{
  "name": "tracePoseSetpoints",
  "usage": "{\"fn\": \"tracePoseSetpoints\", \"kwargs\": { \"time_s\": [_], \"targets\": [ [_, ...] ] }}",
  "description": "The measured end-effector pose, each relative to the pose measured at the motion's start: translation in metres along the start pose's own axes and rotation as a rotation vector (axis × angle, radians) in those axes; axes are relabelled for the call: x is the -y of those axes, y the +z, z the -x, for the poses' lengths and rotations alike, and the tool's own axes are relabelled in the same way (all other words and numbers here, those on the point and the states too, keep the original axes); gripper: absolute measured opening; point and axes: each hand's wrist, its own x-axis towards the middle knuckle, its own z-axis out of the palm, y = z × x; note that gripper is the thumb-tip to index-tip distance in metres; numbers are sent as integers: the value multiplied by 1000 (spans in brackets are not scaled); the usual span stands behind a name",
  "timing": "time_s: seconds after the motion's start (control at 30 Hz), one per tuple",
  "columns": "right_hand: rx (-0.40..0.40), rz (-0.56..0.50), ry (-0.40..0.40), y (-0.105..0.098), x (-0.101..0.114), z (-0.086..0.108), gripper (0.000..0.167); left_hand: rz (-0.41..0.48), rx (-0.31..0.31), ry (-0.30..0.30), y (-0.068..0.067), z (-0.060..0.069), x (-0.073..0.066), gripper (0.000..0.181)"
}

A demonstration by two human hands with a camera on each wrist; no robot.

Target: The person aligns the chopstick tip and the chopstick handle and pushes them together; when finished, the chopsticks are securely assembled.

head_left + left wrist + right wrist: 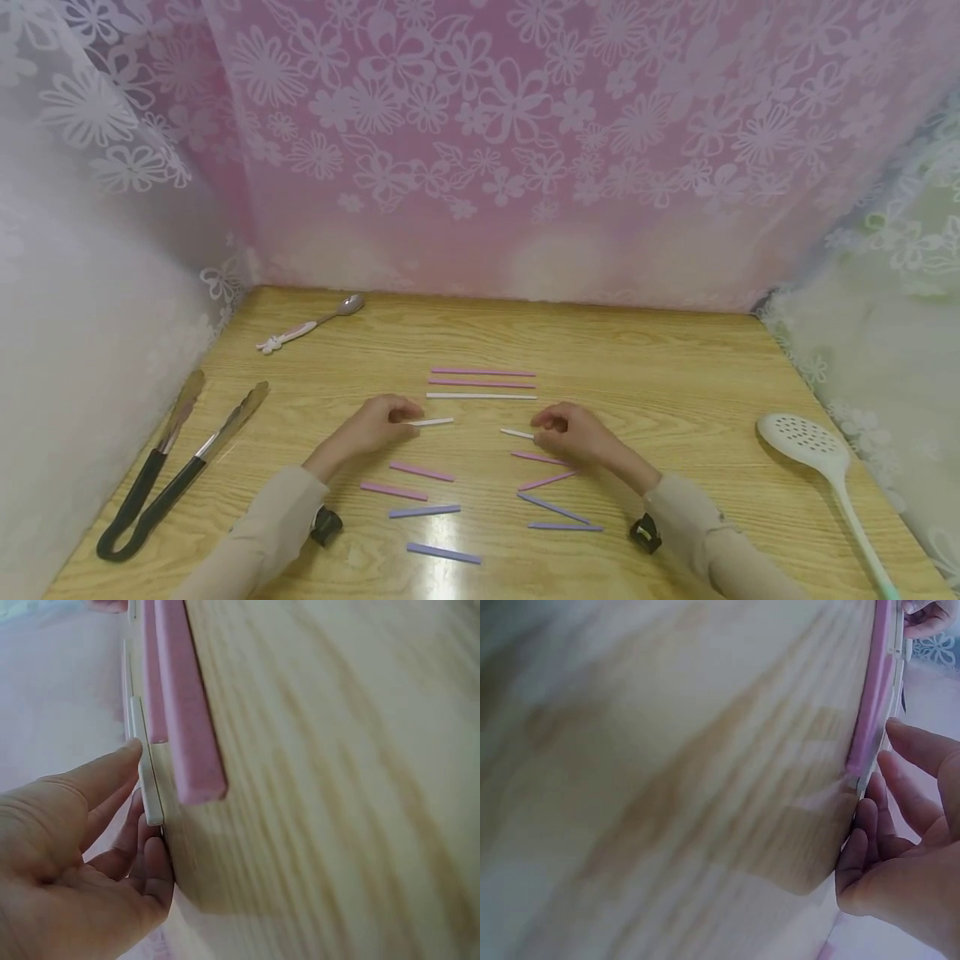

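White sticks (437, 422) (short) at fingers (407, 407)

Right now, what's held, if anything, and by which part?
Left hand: a white stick, near its left end. Right hand: another white stick, near its right end.

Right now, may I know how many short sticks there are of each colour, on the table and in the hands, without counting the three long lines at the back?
Pink sticks: 4
Purple sticks: 4
White sticks: 2, one in the left hand, one in the right hand
Total: 10
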Motion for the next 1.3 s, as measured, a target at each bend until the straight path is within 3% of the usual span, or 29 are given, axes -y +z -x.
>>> {"fn": "tracePoseSetpoints", "kwargs": {
  "time_s": [0.23,0.77,1.1,1.3],
  "targets": [
    [12,17,-63,1,1,2,17,-34,17,26,0,2,-1,22],
    [25,3,-53,1,2,3,14,-39,27,41,2,2,0,19],
    [-87,-1,-151,7,18,0,11,11,1,50,6,2,-23,20],
    [-83,-55,-178,9,31,-2,12,33,-11,61,11,-1,-35,19]
  ]
}}
